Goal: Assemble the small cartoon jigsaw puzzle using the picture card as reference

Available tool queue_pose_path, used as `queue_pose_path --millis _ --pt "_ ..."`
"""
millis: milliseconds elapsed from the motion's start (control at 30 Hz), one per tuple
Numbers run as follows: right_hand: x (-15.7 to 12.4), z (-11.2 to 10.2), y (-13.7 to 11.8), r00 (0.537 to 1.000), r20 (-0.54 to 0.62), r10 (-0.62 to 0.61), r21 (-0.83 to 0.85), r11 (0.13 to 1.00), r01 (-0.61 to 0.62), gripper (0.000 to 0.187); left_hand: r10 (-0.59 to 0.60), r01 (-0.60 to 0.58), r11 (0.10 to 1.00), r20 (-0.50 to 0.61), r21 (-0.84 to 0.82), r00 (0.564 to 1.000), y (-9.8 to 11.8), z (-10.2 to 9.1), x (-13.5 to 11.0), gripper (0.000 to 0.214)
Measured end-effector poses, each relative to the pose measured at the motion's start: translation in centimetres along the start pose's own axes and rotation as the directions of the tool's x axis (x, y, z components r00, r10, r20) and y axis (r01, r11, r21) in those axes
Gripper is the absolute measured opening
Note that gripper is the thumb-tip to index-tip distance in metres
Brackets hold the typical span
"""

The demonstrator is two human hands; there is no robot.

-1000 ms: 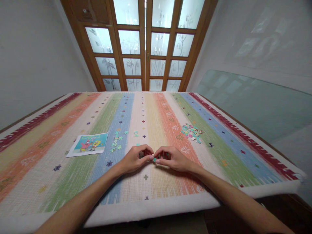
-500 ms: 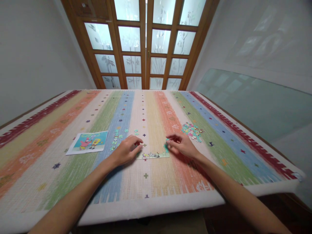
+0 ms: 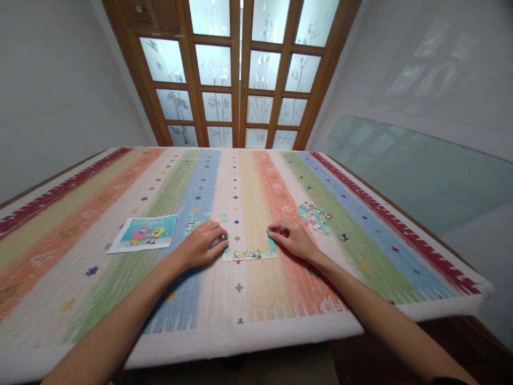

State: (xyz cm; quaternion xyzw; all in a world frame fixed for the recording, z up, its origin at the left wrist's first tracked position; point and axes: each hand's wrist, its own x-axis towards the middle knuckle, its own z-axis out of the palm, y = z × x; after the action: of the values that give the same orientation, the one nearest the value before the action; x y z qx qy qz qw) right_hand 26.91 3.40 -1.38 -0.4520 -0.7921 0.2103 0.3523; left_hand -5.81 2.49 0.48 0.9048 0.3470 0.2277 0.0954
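Note:
The partly joined jigsaw puzzle [image 3: 249, 256] lies near the table's front, a low strip with teal pieces rising at both sides. My right hand [image 3: 294, 239] is at its right side, thumb and forefinger pinched on a small teal puzzle piece [image 3: 269, 231] at the top of that side. At the left side rests my left hand [image 3: 203, 244], loosely curled, its thumb and forefinger apart, close to the teal edge. Whether those fingertips touch the edge is hard to see. Loose teal pieces [image 3: 191, 217] lie beyond my left hand, some partly hidden by it.
A heap of mixed puzzle pieces [image 3: 313, 215] lies beyond my right hand. To the left is a printed cartoon picture sheet [image 3: 142, 233]. A striped cloth [image 3: 240, 291] covers the table. Wooden glass-paned doors [image 3: 240, 80] stand behind its far edge.
My right hand has moved slightly left, bringing its fingertips to the puzzle's right side. My left hand has shifted a little left and down, its thumb and forefinger closer to the puzzle's left edge.

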Motion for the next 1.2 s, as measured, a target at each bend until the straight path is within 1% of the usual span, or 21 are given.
queue_pose_path --millis 167,333,400,467,567,633,767,867,1067,1200 --pt "0.1 -0.1 0.4 0.999 0.036 -0.036 -0.064 0.997 0.038 0.009 -0.011 0.01 1.0 0.016 0.019 1.0 0.0 -0.3 0.0 0.02" --pt "0.1 -0.6 0.2 0.999 0.03 -0.031 -0.071 0.997 0.033 0.018 -0.02 0.019 0.999 0.026 0.037 0.999 -0.1 -0.6 0.0 0.023" --pt "0.1 -1.1 0.0 0.999 0.034 -0.022 -0.089 0.996 0.025 0.018 -0.032 0.03 0.999 0.034 0.044 0.999 -0.2 -0.7 -0.1 0.024" --pt "0.1 -1.7 -0.2 0.996 0.08 -0.031 -0.112 0.993 0.04 0.017 -0.044 0.042 0.998 0.045 0.051 0.998 -0.2 -0.8 -0.2 0.026" --pt "-0.2 -2.2 -0.3 0.984 0.167 -0.067 -0.129 0.988 0.089 0.024 -0.057 0.053 0.997 0.066 0.061 0.996 -0.3 -0.9 -0.4 0.032" --pt "-0.4 -2.3 -0.2 0.979 0.186 -0.083 -0.134 0.985 0.109 0.025 -0.065 0.06 0.996 0.075 0.067 0.995 -0.2 -1.0 -0.5 0.034" --pt "-0.5 -2.1 -0.1 0.978 0.194 -0.079 -0.144 0.984 0.108 0.016 -0.064 0.058 0.995 0.084 0.078 0.994 -0.2 -1.1 -0.5 0.032" --pt "-0.4 -1.9 0.1 0.977 0.196 -0.079 -0.153 0.982 0.11 0.013 -0.055 0.048 0.995 0.088 0.085 0.995 -0.2 -1.0 -0.4 0.029" --pt "-0.3 -2.0 0.0 0.978 0.193 -0.083 -0.148 0.983 0.113 0.012 -0.053 0.045 0.995 0.087 0.085 0.995 -0.3 -0.9 -0.4 0.027" --pt "-0.3 -2.1 -0.2 0.976 0.198 -0.087 -0.148 0.982 0.117 0.014 -0.071 0.063 0.995 0.093 0.082 0.993 -0.2 -0.9 -0.4 0.031"
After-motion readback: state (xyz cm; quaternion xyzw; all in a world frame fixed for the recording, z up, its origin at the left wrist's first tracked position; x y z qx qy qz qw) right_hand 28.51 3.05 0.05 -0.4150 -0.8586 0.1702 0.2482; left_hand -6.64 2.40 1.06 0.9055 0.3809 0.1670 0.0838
